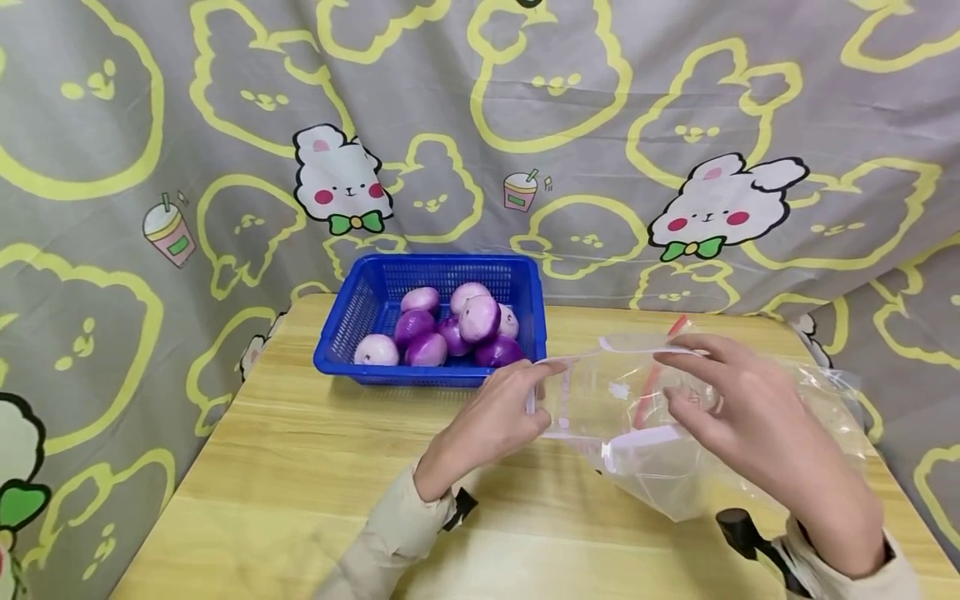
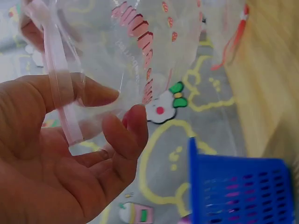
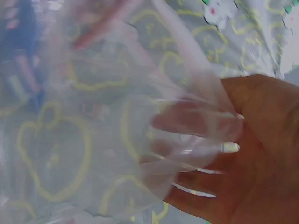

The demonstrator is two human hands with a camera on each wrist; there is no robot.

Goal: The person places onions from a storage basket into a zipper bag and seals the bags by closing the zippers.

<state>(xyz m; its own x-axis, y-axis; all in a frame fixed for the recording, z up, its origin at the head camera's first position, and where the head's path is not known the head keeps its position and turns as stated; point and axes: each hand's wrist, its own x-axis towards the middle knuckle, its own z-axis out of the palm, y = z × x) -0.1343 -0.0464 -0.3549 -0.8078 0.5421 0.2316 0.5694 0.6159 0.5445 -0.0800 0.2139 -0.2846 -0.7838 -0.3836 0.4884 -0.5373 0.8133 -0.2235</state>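
A clear plastic zip bag [image 1: 660, 479] with pale pink strips along its mouth hangs between both hands over the table. My left hand [image 1: 498, 421] holds the near-left edge of the mouth, thumb and forefinger apart. Close up in the left wrist view, one digit of the left hand [image 2: 70, 154] lies behind the film while other fingers curl in. On the right, my right hand [image 1: 757, 408] spreads its fingers at the other side of the mouth. The right wrist view has the fingers of that right hand [image 3: 252, 154] stretched out behind the cloudy film.
A blue basket [image 1: 427, 379] holding several purple onions [image 1: 427, 350] stands at the back left of the wooden table [image 1: 300, 492]. Behind it hangs a grey patterned curtain [image 1: 442, 100]. A red strip [image 1: 648, 392] shows at the bag. Black straps [image 1: 738, 533] sit at the wrists.
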